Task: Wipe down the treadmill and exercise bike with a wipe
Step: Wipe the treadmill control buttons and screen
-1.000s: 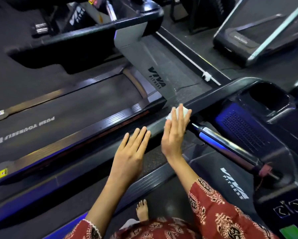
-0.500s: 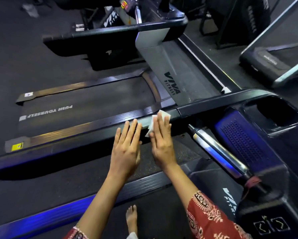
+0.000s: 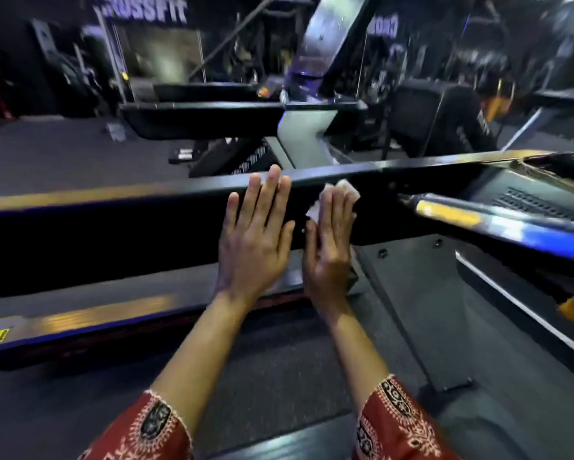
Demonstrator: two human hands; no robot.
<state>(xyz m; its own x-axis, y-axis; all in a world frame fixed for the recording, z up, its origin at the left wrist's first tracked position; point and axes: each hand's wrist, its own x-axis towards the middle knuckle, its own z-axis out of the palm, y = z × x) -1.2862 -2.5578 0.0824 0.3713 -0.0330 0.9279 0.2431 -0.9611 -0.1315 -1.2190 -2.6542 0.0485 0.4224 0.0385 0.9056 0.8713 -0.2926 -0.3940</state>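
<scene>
A black treadmill side rail [image 3: 113, 220] runs across the middle of the view. My right hand [image 3: 328, 247] lies flat with straight fingers on a white wipe [image 3: 343, 190], pressing it against the rail. The wipe shows above and left of the fingers. Just to the left, my left hand [image 3: 257, 234] rests flat and open against the same rail, fingertips reaching its top edge. A chrome and blue handlebar [image 3: 498, 220] juts out to the right of the wipe.
A second treadmill [image 3: 212, 117] stands behind the rail, its grey upright [image 3: 302, 134] rising at centre. A person in dark clothes [image 3: 468, 124] bends at the far right. The console panel with a speaker grille [image 3: 531, 204] sits right. Dark gym floor lies left.
The view has tilted up, so the gym background now shows. Both hands have stayed side by side on the rail, and the right hand has slid the wipe left along it.
</scene>
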